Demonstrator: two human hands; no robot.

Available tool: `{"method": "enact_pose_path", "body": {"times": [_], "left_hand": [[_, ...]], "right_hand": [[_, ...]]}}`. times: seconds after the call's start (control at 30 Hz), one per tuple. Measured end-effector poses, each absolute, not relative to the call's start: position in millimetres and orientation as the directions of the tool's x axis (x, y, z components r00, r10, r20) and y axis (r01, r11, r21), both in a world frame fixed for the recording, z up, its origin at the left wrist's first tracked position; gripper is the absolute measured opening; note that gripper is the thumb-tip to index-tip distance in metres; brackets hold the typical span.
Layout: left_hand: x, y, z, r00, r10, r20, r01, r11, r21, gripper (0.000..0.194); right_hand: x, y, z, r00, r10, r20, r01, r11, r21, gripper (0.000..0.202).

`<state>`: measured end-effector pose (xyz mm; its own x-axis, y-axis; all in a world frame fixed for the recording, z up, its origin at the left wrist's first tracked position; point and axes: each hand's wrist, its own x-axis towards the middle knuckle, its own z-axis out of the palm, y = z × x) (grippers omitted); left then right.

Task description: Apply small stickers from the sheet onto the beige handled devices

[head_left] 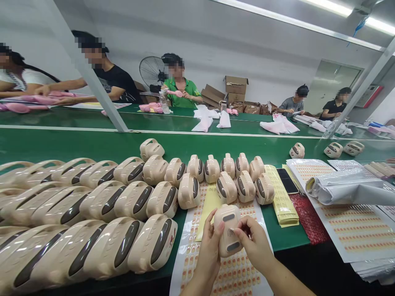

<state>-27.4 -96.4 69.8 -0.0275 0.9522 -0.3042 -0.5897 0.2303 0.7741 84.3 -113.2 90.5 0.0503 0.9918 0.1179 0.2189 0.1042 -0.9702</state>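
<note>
Place: you are in a factory workshop, at a hand-work line.
Bench: a long green worktop stretches in front of you from 9 to 3 o'clock.
Batch: many matching cream cases stand in rows at your 8 o'clock, far too many for a home.
Labels: printed sticker sheets lie in piles at your 4 o'clock.
Crew: workers face you at 10, 11 and 2 o'clock, some handling pink parts.
Backdrop: a big fan at 11 o'clock and cartons at 1.
Overhead: strip lights at 2 o'clock.
</note>
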Motion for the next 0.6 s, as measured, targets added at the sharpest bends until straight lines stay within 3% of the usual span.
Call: {"method": "enact_pose_path", "body": {"times": [0.1, 0.2, 0.4, 0.6], "left_hand": [[-31, -95, 65, -0.058, 0.957, -0.283, -0.573, 0.2, 0.795, 0.065], [-34, -95, 60, -0.093, 0.963, -0.254, -0.533, 0.167, 0.829, 0.069], [-24, -102, 56, -0.06, 0.974, -0.216, -0.542, 0.15, 0.827, 0.1], [-20, -105, 59, -0.101, 0.97, -0.221, -0.55, 0.131, 0.825, 0.106]], "right_hand": [[86, -113, 89, 0.07, 0.992, 0.102, 0.174, 0.089, -0.981, 0.018], [87, -110, 88, 0.081, 0.989, 0.124, 0.241, 0.101, -0.965, 0.018], [85, -106, 87, 0.106, 0.967, 0.23, 0.392, 0.172, -0.904, 0.013], [91, -112, 86, -0.004, 0.991, 0.132, 0.296, 0.127, -0.947, 0.014]]}}
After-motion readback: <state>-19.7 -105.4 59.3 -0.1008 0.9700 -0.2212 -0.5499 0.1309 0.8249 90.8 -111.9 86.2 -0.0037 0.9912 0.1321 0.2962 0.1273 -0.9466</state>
